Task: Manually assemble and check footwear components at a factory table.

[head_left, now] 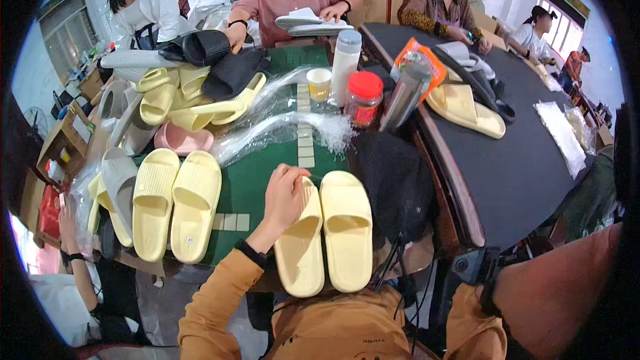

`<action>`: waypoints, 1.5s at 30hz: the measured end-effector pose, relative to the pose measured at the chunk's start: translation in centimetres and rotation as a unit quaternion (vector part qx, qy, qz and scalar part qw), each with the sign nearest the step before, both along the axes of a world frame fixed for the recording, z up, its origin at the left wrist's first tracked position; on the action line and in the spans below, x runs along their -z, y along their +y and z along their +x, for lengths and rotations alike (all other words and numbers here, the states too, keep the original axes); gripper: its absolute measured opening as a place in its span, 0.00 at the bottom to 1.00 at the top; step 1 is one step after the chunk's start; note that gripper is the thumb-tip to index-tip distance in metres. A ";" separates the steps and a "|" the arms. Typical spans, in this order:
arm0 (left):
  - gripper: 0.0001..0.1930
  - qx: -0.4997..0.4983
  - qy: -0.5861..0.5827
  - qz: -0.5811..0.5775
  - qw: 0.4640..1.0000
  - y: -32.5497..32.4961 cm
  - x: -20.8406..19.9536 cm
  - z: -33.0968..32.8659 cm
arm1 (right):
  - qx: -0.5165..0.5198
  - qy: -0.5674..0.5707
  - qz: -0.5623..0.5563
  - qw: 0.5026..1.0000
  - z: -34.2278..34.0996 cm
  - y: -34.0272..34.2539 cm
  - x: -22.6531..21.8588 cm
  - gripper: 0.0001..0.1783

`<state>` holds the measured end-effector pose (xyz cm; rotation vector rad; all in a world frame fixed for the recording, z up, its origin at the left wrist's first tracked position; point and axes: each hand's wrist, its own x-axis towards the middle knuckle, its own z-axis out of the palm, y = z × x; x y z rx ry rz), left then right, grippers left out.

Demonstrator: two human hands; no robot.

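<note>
A: Where are the wearer's hands, and what do they hold?

B: The left hand (285, 195) lies curled over the toe end of the left slipper of a pale yellow pair (325, 232); its fingers press the slipper's upper, closed around its edge. The right hand cannot be seen: only the right forearm (553, 287), in an orange sleeve, crosses the lower right corner, so whether that hand is wide or closed cannot be told.

A: And where does the pair lie?

B: Side by side at the near edge of the green surface (250, 183), toes pointing away from the wearer, heels overhanging toward the wearer's lap. The two slippers touch along their inner sides.

A: What surrounds them?

B: To the left, well apart, a second yellow pair (175, 203) lies parallel. Behind it sits a heap of yellow, grey and pink slippers (167, 103). Clear plastic bags (280, 127) lie crumpled across the middle of the surface. A black cloth bundle (393, 183) rests just right of the held pair. Farther back stand a white bottle (345, 57), a red-lidded jar (364, 98) and a steel flask (407, 93). Other persons sit along the far side, handling slippers.
</note>
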<state>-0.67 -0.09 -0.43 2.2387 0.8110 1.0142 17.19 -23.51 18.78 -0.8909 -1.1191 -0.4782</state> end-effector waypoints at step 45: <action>0.08 0.046 0.022 -0.044 0.998 0.7 0.9 0.3 | 0.179 -0.140 -0.046 0.973 0.9 -3.5 -2.5 0.16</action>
